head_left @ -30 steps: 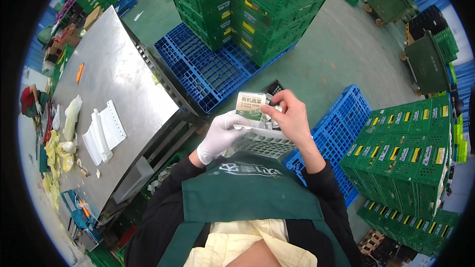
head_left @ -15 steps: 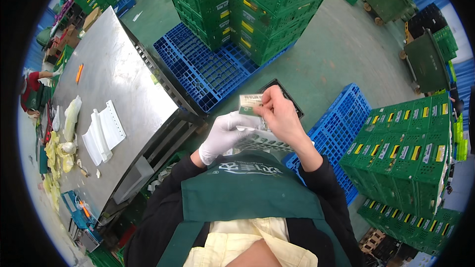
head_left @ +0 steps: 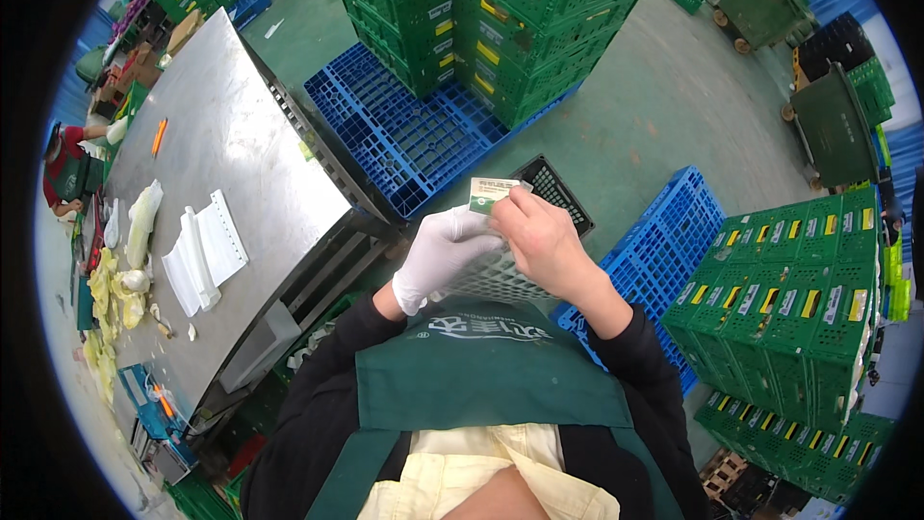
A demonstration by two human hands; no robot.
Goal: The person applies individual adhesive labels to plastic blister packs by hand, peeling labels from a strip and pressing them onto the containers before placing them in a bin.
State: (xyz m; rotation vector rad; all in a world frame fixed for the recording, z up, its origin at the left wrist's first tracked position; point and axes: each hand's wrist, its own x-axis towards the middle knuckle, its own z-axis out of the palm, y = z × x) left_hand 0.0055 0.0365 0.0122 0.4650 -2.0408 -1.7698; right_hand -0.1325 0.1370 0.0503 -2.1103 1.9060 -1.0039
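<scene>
The small printed card (head_left: pixel 491 190) stands up in front of the person's apron, just beyond the gloved fingers, its upper part cream with dark print and its lower part green; it looks thin, flat-faced and square-cornered, and whether it is one piece or several I cannot tell from here. The bare right hand (head_left: pixel 547 241) has its fingers bent and closed on the card's right side, while the white-gloved left hand (head_left: pixel 445 255) sits just left of and nearer than the card, its fingers curled together, though what they clamp is hidden. I'd judge the step in hand to be handling or separating the card between the two hands; the next move seems to call for a light fingertip pinch at the edge, with the left hand steady so the card doesn't bend or slip. Under the hands, nearer the apron (head_left: pixel 491 366), shows a pale perforated basket (head_left: pixel 491 281), partly covered by them. Just beyond the right hand a black crate (head_left: pixel 563 195) rests on the floor. Farther off, green crates (head_left: pixel 539 48) are stacked on a blue pallet (head_left: pixel 371 125); to the right, more green crates (head_left: pixel 770 299) stand beside another blue pallet (head_left: pixel 679 217). On the left, a metal table (head_left: pixel 245 116) carries a white sheet (head_left: pixel 228 243) and crumpled yellowish wrapping (head_left: pixel 103 294).
</scene>
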